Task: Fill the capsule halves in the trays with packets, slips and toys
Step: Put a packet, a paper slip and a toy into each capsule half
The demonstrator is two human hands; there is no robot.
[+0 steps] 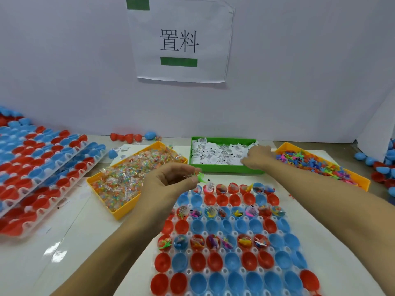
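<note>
A clear tray (230,251) of red and blue capsule halves lies in front of me; the far row and two other rows hold packets, slips and toys. My left hand (171,180) hovers over the tray's far left corner and pinches a small green toy (201,177) along with a clear packet. My right hand (255,157) reaches into the green bin (226,168) of white paper slips, fingers curled down among them; what they hold is hidden. A yellow bin (119,207) of clear packets with coloured beads sits at left. Another yellow bin (361,180) of coloured toys sits at right.
Stacked trays of red and blue halves (38,167) fill the left side. Loose halves lie along the back wall (128,137) and at the far right (382,167). A paper sign (179,41) hangs on the white wall behind the bins.
</note>
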